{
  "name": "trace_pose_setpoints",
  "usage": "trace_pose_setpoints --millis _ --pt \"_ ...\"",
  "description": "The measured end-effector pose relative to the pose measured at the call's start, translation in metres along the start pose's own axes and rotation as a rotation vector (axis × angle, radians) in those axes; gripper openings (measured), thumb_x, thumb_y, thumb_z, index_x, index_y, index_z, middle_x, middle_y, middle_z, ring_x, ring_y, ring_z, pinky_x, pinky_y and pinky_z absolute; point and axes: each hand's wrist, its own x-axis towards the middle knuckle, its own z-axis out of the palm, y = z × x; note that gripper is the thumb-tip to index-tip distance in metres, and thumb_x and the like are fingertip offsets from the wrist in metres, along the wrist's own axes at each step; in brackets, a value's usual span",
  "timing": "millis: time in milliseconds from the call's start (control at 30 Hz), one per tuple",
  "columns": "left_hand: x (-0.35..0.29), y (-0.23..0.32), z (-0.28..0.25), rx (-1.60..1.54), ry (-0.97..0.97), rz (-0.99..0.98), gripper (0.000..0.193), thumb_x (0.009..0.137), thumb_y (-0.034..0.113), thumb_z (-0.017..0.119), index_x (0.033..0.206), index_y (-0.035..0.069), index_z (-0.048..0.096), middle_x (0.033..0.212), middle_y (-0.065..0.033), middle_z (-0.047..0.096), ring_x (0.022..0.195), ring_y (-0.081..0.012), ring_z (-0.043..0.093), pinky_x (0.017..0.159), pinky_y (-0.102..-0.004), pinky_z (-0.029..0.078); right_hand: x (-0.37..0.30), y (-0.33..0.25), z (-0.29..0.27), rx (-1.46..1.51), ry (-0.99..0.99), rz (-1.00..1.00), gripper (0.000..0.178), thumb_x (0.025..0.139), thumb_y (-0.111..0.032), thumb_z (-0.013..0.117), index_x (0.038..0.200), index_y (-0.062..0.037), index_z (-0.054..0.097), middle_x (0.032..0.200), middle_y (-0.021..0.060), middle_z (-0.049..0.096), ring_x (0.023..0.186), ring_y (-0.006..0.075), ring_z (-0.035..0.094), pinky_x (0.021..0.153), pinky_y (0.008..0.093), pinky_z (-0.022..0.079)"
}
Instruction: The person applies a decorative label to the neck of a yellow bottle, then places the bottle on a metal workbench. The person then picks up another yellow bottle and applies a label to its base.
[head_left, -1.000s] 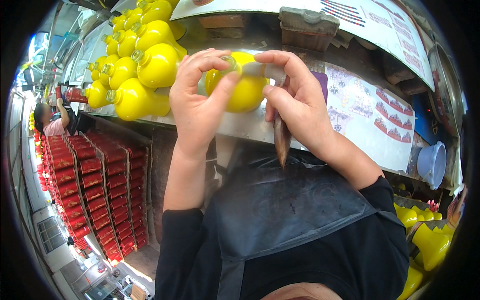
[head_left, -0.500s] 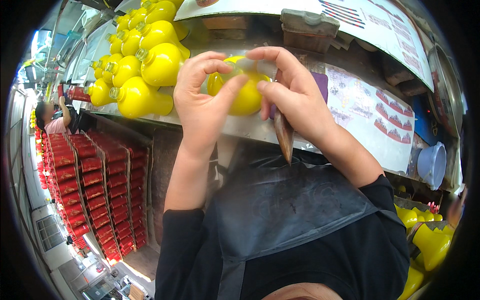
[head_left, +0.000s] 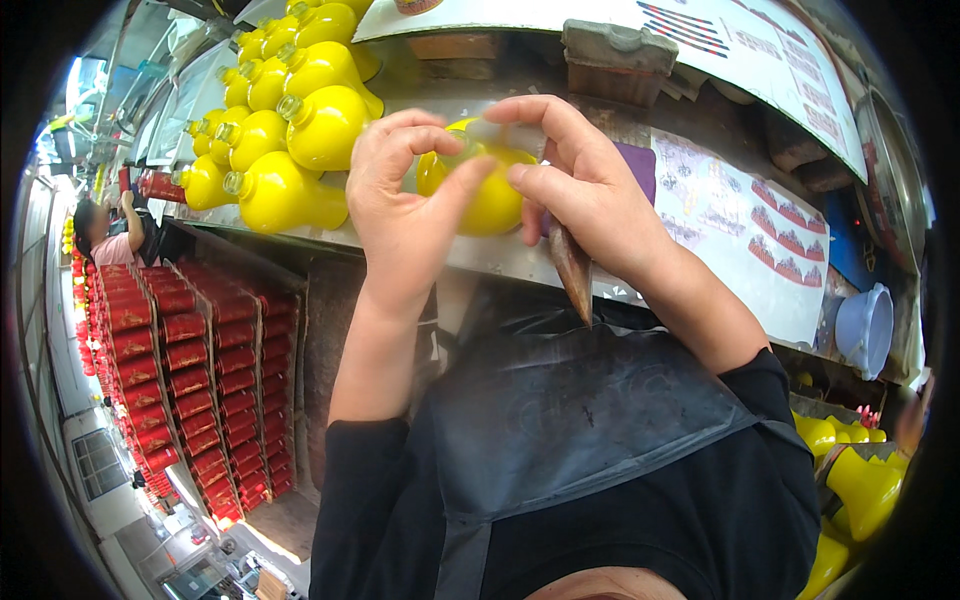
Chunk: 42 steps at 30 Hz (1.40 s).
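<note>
A glossy yellow rounded bottle (head_left: 487,200) is on the bench between my hands, its upper part partly covered by them. My left hand (head_left: 408,195) curves at its left side, thumb and fingers bent toward each other and smeared by motion. Something pale and see-through shows blurred among the fingertips; I cannot make out what it is. My right hand (head_left: 590,180) is bent over the bottle's right side, thumb and index finger apart. Its lower fingers hold a brown pointed tool (head_left: 571,277), the tip aimed toward my apron. A purple pad (head_left: 640,172) lies behind that hand.
Several yellow bottles (head_left: 290,195) lie stacked at the left of the bench. Printed sheets (head_left: 740,220) are at the right, near a pale blue bucket (head_left: 864,330). A block (head_left: 618,62) stands behind. Racks of red cylinders (head_left: 190,370) and a person (head_left: 112,240) are at left.
My hands stay nearly in place, with small blurred finger motion on the left. The tip of the brown pointed tool has swung slightly right.
</note>
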Motion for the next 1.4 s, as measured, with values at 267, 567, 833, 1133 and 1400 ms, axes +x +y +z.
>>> trace_pose_setpoints --millis 267,567,833,1133,1400 --pt "0.001 0.000 -0.007 -0.002 -0.062 -0.009 0.015 0.080 0.008 0.084 0.091 0.009 0.073 0.103 -0.0064 0.077 0.107 -0.0204 0.068 0.115 -0.0465 0.035 0.007 -0.001 -0.008 -0.059 -0.033 0.030 0.044 0.095 -0.006 0.057 0.139 -0.0024 0.052 0.089 0.0040 0.059 0.058 0.0079 0.059 0.054 0.0233 0.049" --pt "-0.004 -0.002 -0.009 0.006 -0.025 0.062 0.013 0.084 0.009 0.080 0.094 0.008 0.073 0.102 -0.0056 0.074 0.101 -0.0222 0.068 0.111 -0.0439 0.037 -0.029 0.030 0.004 -0.696 0.104 -0.439 0.039 0.088 -0.002 0.060 0.126 -0.0077 0.061 0.095 0.0149 0.069 0.071 0.0315 0.069 0.065 0.0412 0.056" --pt "-0.001 0.004 0.000 -0.010 -0.006 -0.011 0.016 0.079 0.006 0.082 0.089 0.007 0.070 0.094 -0.0042 0.072 0.092 -0.0204 0.066 0.109 -0.0418 0.038 -0.037 0.039 0.011 -1.127 -0.008 -0.707 0.034 0.085 -0.008 0.066 0.118 -0.0126 0.067 0.070 0.0070 0.058 0.057 0.0262 0.064 0.047 0.0399 0.050" --pt "-0.002 0.007 -0.010 -0.197 -0.025 -0.123 0.018 0.080 0.004 0.081 0.093 0.007 0.069 0.101 -0.0052 0.074 0.097 -0.0189 0.068 0.120 -0.0432 0.030 -0.033 0.034 0.006 -1.001 0.093 -0.641 0.030 0.085 -0.004 0.066 0.114 -0.0112 0.065 0.078 0.0111 0.065 0.065 0.0315 0.068 0.055 0.0431 0.053" --pt "-0.001 0.000 -0.009 -0.084 -0.027 -0.050 0.020 0.081 0.002 0.082 0.095 0.007 0.070 0.104 -0.0065 0.073 0.102 -0.0197 0.066 0.117 -0.0447 0.031 -0.022 0.030 0.004 -0.682 0.099 -0.547 0.030 0.087 0.003 0.061 0.116 -0.0051 0.065 0.091 0.0144 0.070 0.065 0.0240 0.068 0.059 0.0351 0.053"
